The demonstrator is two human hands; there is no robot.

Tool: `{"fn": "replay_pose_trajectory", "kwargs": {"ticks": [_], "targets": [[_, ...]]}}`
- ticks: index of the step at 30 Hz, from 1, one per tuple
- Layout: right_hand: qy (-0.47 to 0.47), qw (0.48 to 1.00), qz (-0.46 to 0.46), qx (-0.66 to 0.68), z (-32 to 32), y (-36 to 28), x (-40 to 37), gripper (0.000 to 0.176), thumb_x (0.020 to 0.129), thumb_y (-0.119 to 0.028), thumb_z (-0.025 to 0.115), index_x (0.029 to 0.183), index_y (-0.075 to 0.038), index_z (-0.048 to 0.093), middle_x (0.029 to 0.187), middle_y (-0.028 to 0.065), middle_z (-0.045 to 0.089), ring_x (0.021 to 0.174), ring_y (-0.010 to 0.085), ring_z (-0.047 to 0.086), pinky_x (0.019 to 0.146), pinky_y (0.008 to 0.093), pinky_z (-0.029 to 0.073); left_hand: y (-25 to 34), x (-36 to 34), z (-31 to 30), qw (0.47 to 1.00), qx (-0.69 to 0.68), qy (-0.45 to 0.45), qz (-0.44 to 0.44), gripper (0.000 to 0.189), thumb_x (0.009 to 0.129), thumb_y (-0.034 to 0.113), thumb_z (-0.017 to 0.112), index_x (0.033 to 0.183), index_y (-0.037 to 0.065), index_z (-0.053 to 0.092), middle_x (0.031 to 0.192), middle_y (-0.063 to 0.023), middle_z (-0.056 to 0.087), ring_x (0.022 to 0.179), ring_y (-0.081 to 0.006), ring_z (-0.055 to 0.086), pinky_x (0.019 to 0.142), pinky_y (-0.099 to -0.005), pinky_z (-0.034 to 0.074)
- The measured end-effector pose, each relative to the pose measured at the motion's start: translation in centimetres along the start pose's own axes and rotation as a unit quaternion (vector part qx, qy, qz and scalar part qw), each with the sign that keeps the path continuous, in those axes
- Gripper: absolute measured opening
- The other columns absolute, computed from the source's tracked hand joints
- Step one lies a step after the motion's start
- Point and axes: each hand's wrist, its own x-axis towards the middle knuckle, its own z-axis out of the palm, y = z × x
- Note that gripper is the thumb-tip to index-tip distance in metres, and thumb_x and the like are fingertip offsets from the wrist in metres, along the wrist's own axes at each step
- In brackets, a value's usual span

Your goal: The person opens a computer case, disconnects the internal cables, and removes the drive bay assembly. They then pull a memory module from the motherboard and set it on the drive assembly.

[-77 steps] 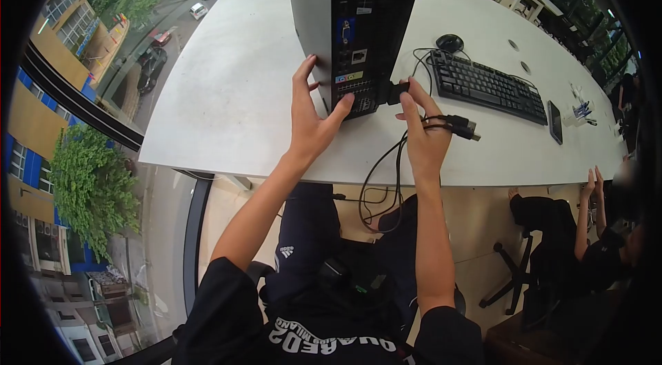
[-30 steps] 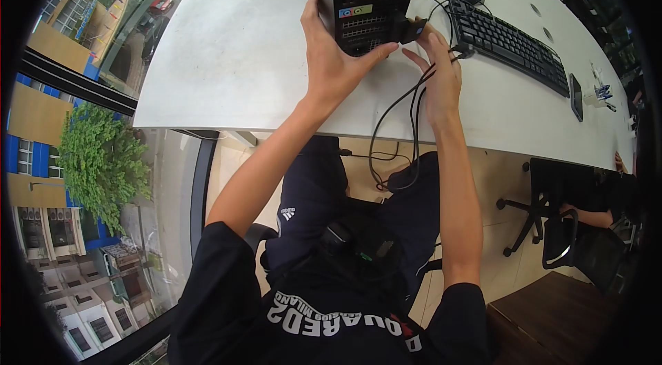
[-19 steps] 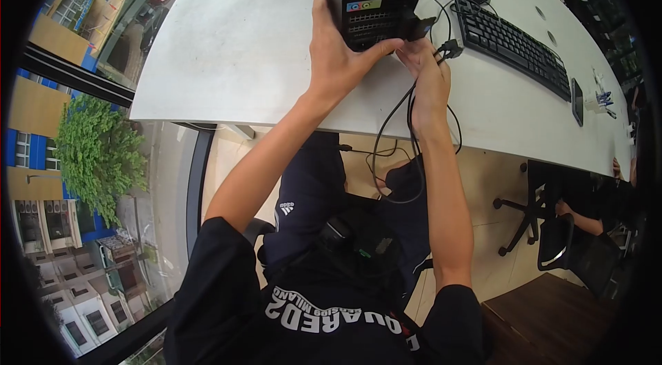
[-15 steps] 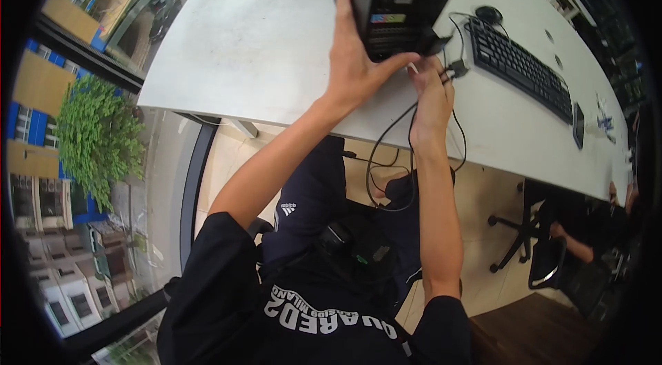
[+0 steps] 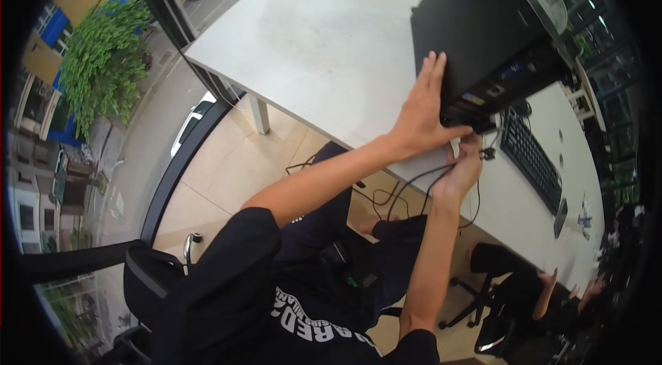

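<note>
A black computer tower (image 5: 483,27) stands on the white table (image 5: 296,41), its port side facing me. My left hand (image 5: 424,113) lies against the tower's side and lower corner, fingers stretched out and thumb toward the ports. Just below the ports, my right hand (image 5: 460,168) has its fingers pinched around a black cable (image 5: 420,175). The fingertips partly hide the cable's end. A dark connector (image 5: 488,154) hangs beside the right fingers. Cable loops drop over the table's front edge.
A black keyboard (image 5: 531,161) and a phone (image 5: 560,219) lie on the table to the right. Another person's hand (image 5: 547,281) shows at the lower right, near a wheeled chair (image 5: 472,299). A window with a street view is at the left.
The view has swung, so the tower and both hands appear farther right and more of the tower's side shows. My left hand remains on the tower, my right hand below the ports.
</note>
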Motion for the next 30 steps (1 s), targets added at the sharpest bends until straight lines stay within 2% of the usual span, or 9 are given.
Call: {"fn": "replay_pose_trajectory", "kwargs": {"ticks": [6, 12, 14, 17, 21, 23, 26, 28, 30], "targets": [[-0.012, 1.000, -0.004, -0.023, 1.4, -0.2, -2.5, 0.051, 0.088, -0.005, 0.045, 0.137, 0.000, 0.054, 0.144, 0.0101, 0.054, 0.143, 0.0225, 0.045, 0.114, 0.0471, 0.042, 0.2, -0.2, -2.2, 0.998, -0.045, -0.027, -0.040, 0.131, 0.068, 0.041, 0.094, 0.162, -0.002, 0.014, 0.163, -0.0335, 0.024, 0.155, -0.0466, 0.023, 0.126, -0.0458, 0.026], [-0.016, 1.000, 0.022, -0.014, 3.3, 0.7, -6.0, 0.056, 0.087, -0.007, 0.044, 0.142, 0.001, 0.052, 0.150, 0.0120, 0.050, 0.149, 0.0235, 0.039, 0.112, 0.0486, 0.044, 0.5, 0.0, -6.1, 0.991, -0.096, -0.063, -0.074, 0.130, 0.068, 0.044, 0.095, 0.161, -0.002, 0.017, 0.159, -0.0300, 0.033, 0.149, -0.0425, 0.035, 0.123, -0.0447, 0.030], [-0.028, 0.999, 0.029, -0.011, 3.7, 0.7, -6.8, 0.060, 0.086, -0.006, 0.043, 0.145, 0.001, 0.051, 0.154, 0.0135, 0.047, 0.153, 0.0239, 0.034, 0.110, 0.0485, 0.045, 1.1, 0.4, -6.4, 0.995, -0.076, -0.038, -0.060, 0.129, 0.068, 0.044, 0.095, 0.161, -0.002, 0.018, 0.156, -0.0294, 0.035, 0.146, -0.0428, 0.038, 0.121, -0.0453, 0.032], [-0.039, 0.999, 0.013, -0.008, 3.5, 1.6, -6.9, 0.053, 0.091, -0.007, 0.044, 0.143, 0.001, 0.052, 0.147, 0.0128, 0.053, 0.144, 0.0226, 0.045, 0.107, 0.0439, 0.046, 4.4, 1.0, -6.5, 0.998, -0.015, 0.051, 0.015, 0.129, 0.069, 0.044, 0.095, 0.161, -0.003, 0.016, 0.156, -0.0292, 0.035, 0.144, -0.0444, 0.038, 0.120, -0.0476, 0.032], [-0.042, 0.999, 0.027, -0.019, 1.3, 2.9, -6.0, 0.033, 0.105, -0.020, 0.055, 0.130, 0.001, 0.059, 0.125, 0.0094, 0.065, 0.112, 0.0197, 0.063, 0.099, 0.0351, 0.048, 7.8, 2.5, -4.4, 0.984, 0.051, 0.142, 0.090, 0.130, 0.071, 0.043, 0.094, 0.161, -0.005, 0.012, 0.159, -0.0293, 0.030, 0.146, -0.0471, 0.033, 0.119, -0.0526, 0.029], [-0.037, 0.999, 0.015, -0.005, 0.9, 3.8, -6.1, 0.032, 0.105, -0.020, 0.057, 0.128, 0.002, 0.060, 0.125, 0.0099, 0.065, 0.112, 0.0201, 0.063, 0.097, 0.0347, 0.049, 7.6, 3.1, -2.5, 0.976, 0.078, 0.183, 0.090, 0.139, 0.064, 0.038, 0.095, 0.162, -0.005, 0.006, 0.162, -0.0303, 0.023, 0.147, -0.0489, 0.028, 0.118, -0.0577, 0.025], [-0.077, 0.997, -0.004, 0.012, 0.7, 4.0, -6.1, 0.031, 0.105, -0.019, 0.059, 0.124, 0.005, 0.061, 0.124, 0.0106, 0.065, 0.112, 0.0194, 0.063, 0.096, 0.0342, 0.048, 7.9, 3.7, -1.4, 0.963, 0.162, 0.205, 0.063, 0.137, 0.066, 0.035, 0.095, 0.161, -0.007, 0.006, 0.162, -0.0317, 0.023, 0.147, -0.0488, 0.030, 0.119, -0.0569, 0.026], [-0.121, 0.988, -0.069, -0.065, 0.6, 4.2, -6.1, 0.036, 0.104, -0.012, 0.055, 0.133, 0.011, 0.057, 0.129, 0.0144, 0.065, 0.114, 0.0199, 0.063, 0.100, 0.0349, 0.047, 7.8, 4.2, -1.7, 0.959, 0.193, 0.201, 0.060, 0.135, 0.066, 0.032, 0.095, 0.160, -0.007, 0.006, 0.159, -0.0336, 0.025, 0.143, -0.0489, 0.035, 0.118, -0.0544, 0.030], [-0.121, 0.972, -0.153, -0.134, 2.2, 3.1, -7.4, 0.043, 0.102, -0.002, 0.048, 0.142, 0.014, 0.049, 0.131, 0.0213, 0.064, 0.115, 0.0197, 0.063, 0.095, 0.0349, 0.053, 8.1, 4.8, -2.5, 0.968, 0.160, 0.185, 0.053, 0.134, 0.066, 0.025, 0.093, 0.161, -0.006, 0.003, 0.154, -0.0333, 0.030, 0.139, -0.0489, 0.039, 0.113, -0.0532, 0.038]]}}
